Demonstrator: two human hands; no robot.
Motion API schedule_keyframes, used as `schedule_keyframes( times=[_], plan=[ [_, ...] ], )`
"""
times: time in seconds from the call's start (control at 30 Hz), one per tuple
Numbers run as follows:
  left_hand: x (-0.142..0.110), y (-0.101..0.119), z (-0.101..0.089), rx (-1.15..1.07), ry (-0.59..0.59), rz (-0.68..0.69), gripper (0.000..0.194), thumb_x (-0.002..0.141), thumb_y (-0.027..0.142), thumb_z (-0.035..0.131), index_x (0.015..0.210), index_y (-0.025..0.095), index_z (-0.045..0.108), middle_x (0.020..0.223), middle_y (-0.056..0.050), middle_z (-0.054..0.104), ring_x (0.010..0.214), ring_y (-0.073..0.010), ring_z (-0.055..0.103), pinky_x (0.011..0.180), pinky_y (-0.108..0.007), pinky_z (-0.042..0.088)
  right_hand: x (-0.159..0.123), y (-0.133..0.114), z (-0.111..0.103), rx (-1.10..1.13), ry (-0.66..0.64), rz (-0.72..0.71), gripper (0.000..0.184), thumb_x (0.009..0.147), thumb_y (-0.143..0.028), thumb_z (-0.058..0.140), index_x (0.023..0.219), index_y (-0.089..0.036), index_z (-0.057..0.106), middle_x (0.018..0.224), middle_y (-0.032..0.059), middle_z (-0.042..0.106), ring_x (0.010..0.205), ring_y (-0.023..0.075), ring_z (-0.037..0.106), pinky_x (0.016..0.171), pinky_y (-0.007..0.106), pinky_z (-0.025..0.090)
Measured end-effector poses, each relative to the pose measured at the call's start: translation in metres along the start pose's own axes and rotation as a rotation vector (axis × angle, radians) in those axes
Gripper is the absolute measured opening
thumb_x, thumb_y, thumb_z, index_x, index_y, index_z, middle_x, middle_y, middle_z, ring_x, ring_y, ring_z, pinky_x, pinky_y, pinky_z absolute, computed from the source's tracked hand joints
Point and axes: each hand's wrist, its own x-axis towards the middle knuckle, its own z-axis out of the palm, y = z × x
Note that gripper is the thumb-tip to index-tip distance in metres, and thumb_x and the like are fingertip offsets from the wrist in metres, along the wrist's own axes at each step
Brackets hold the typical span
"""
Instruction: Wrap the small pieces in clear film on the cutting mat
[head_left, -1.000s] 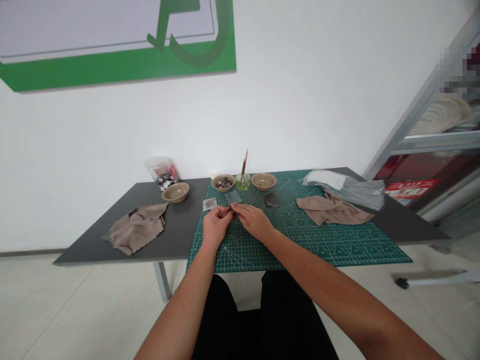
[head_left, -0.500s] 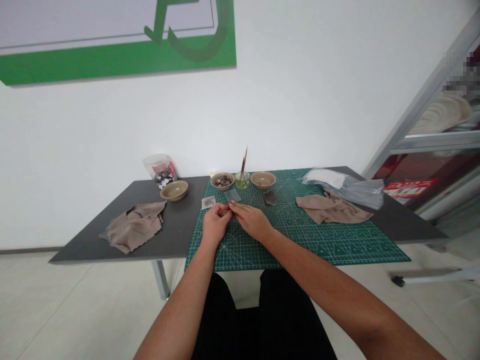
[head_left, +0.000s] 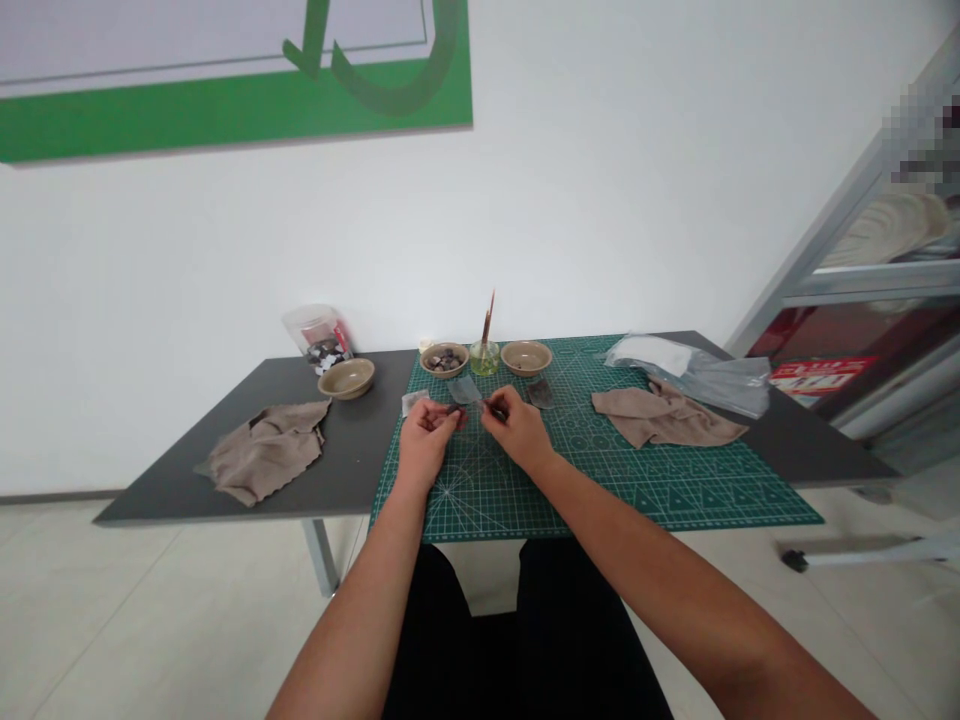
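Observation:
My left hand (head_left: 426, 432) is closed above the green cutting mat (head_left: 480, 505), with a small dark piece (head_left: 454, 409) pinched between thumb and fingers. Just to its right, my right hand (head_left: 517, 428) has its fingertips pressed together on something small and dark that I cannot make out. A gap separates the two hands. Beyond them a bluish-grey sheet (head_left: 463, 390) lies on the mat. One pale square (head_left: 412, 400) is partly hidden behind my left hand, and a dark grey square (head_left: 540, 393) lies past my right hand.
A bowl of dark pieces (head_left: 445, 361), a glass jar (head_left: 485, 360) with thin sticks and another bowl (head_left: 526, 358) line the mat's back. Leftward are a third bowl (head_left: 347, 380), a tipped clear tub (head_left: 321, 338) and a brown cloth (head_left: 266, 450). Rightward are another cloth (head_left: 664, 415) and a plastic bag (head_left: 690, 370).
My hands have moved apart from touching. The right hand has shifted right and its fingers have curled into a pinch. The small dark piece in my left hand now shows.

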Motion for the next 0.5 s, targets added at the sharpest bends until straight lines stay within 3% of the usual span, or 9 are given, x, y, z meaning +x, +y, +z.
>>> schedule_keyframes(
  times=[0.1, 0.2, 0.37, 0.5],
  plan=[
    [0.0012, 0.0002, 0.0000, 0.016, -0.066, -0.045, 0.029, 0.067, 0.028, 0.072, 0.091, 0.019, 0.061, 0.068, 0.001, 0.064, 0.063, -0.0147, 0.064, 0.065, -0.029, 0.053, 0.0029, 0.0000, -0.0016, 0.076, 0.010, 0.024, 0.007, 0.079, -0.027, 0.053, 0.078, -0.021, 0.049, 0.071, -0.0016, 0.062, 0.064, 0.0141, 0.059, 0.063, 0.025, 0.044],
    [0.0021, -0.0002, -0.0011, 0.068, -0.087, -0.100, 0.025, 0.063, 0.026, 0.073, 0.086, 0.018, 0.066, 0.075, -0.002, 0.068, 0.067, -0.0160, 0.065, 0.067, -0.032, 0.054, 0.0060, 0.0013, -0.0009, 0.177, 0.004, -0.024, 0.008, 0.079, -0.021, 0.048, 0.073, -0.021, 0.043, 0.083, 0.0018, 0.063, 0.076, 0.0146, 0.059, 0.072, 0.027, 0.045],
    [0.0012, 0.0000, -0.0017, -0.007, -0.099, -0.169, 0.037, 0.056, 0.021, 0.077, 0.090, 0.017, 0.064, 0.089, -0.006, 0.070, 0.080, -0.0198, 0.068, 0.079, -0.037, 0.054, 0.0077, 0.0052, 0.0018, 0.183, 0.054, -0.089, 0.002, 0.077, -0.020, 0.049, 0.078, -0.020, 0.046, 0.091, 0.0054, 0.057, 0.084, 0.0169, 0.056, 0.071, 0.028, 0.047],
    [-0.0001, 0.0006, 0.0004, 0.008, -0.110, -0.201, 0.034, 0.059, 0.028, 0.076, 0.087, 0.017, 0.060, 0.076, -0.003, 0.068, 0.072, -0.0197, 0.068, 0.073, -0.038, 0.056, 0.0056, 0.0039, 0.0012, 0.181, 0.010, -0.083, 0.011, 0.077, -0.019, 0.049, 0.088, -0.019, 0.052, 0.087, 0.0036, 0.060, 0.080, 0.0159, 0.058, 0.073, 0.028, 0.049]
  ],
)
